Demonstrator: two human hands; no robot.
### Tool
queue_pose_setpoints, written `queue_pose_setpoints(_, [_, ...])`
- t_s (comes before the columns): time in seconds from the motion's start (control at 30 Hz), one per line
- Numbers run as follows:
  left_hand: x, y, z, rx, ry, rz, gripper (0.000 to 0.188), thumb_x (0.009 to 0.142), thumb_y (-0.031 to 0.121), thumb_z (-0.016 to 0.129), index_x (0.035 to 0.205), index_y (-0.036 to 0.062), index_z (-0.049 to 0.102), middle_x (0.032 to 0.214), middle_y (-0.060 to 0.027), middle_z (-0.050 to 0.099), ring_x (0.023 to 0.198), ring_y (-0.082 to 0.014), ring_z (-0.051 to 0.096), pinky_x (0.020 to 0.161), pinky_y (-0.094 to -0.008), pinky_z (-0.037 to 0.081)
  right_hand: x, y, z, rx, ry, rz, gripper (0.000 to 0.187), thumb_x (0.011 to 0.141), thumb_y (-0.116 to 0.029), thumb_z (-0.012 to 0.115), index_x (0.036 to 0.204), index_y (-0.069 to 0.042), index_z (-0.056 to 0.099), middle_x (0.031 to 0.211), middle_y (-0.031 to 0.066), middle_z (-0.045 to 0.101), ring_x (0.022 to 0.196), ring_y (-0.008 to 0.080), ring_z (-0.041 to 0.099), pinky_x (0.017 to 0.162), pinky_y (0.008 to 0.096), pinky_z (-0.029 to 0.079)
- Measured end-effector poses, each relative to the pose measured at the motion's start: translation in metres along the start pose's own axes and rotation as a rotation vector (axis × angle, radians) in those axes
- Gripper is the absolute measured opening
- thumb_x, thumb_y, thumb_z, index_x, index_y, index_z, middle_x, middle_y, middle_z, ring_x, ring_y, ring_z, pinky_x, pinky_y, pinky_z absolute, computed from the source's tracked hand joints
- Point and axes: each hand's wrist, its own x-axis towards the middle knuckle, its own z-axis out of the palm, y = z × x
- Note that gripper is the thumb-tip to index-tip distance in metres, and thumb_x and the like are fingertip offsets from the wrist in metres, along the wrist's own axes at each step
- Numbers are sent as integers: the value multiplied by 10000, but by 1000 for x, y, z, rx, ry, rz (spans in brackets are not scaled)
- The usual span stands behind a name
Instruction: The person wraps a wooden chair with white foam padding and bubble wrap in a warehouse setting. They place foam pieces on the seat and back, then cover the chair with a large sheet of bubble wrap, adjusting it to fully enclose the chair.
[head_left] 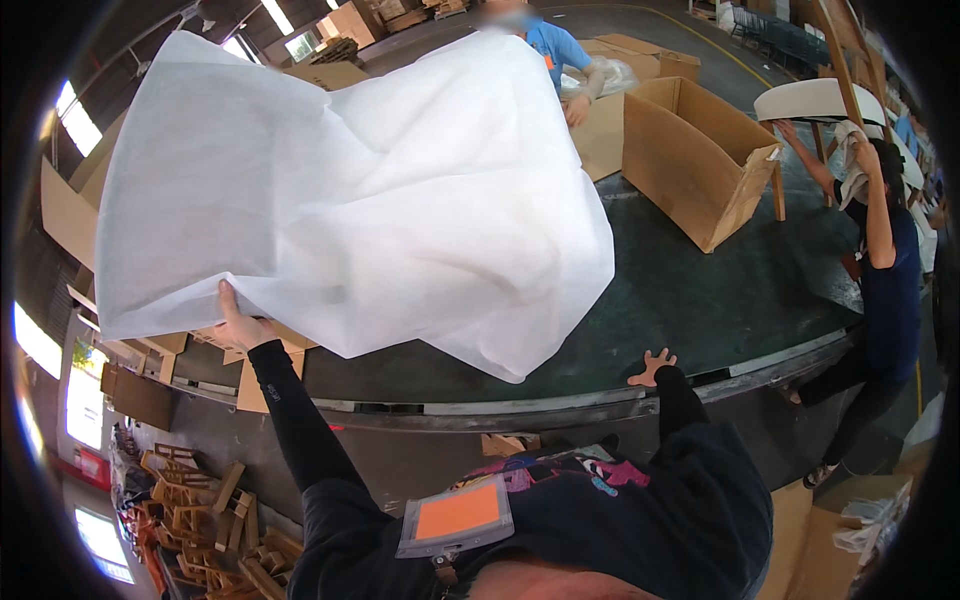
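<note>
Large white non-woven fabric sheet [350,190], crumpled and billowing, held up above the dark green work table [700,300]. It covers most of the left and centre of the view; its lower right corner hangs down toward the table's near edge.

Left hand [238,325] pinches the sheet's lower left edge, thumb up along the fabric, fingers closed on it. Arm in a black sleeve runs up from below to the grip. The sheet spreads up and to the right from this grip.

Right hand [652,366] well to the right of the grip, fingers spread, empty, resting at the table's near rim. It is clear of the sheet; the hanging corner is between the two hands, nearer the grip side.

Beyond the sheet, up and right of the grip: large open brown cardboard box [700,160] lying on its side on the table. A person in a blue shirt [560,50] stands behind the sheet's top edge, one hand near a flat cardboard panel [600,135]. Far right: another person in dark clothes [885,280] with arms raised to a white curved chair shell [815,100].

Below the grip, on the floor: pile of small wooden frame pieces [200,520]. Orange badge holder [457,515] on the wearer's chest.
</note>
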Motion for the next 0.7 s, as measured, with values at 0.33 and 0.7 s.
queue_pose_setpoints(0.33, [-1, 3, -3, -5, -35, 12, 439, 809, 186, 797, 1107, -46, 572, 1086, -140, 642, 918, -240, 651, 765, -383, 569, 5, -5, 4, -21, 12, 7, 1260, 693, -804, 600, 1572, -89, 48, 1573, 339, 16, 1461, 503, 38, 1168, 592, 118])
queue_pose_setpoints(0.7, [9, 0, -12, 1, -72, -24, 413, 825, 203, 784, 1093, -31, 574, 1075, -122, 634, 915, -227, 644, 751, -379, 565, 3, -9, 1, 29, -8, 1, 1241, 706, -800, 599, 1568, -78, 74, 1578, 327, 33, 1477, 461, 15, 1166, 609, 90])
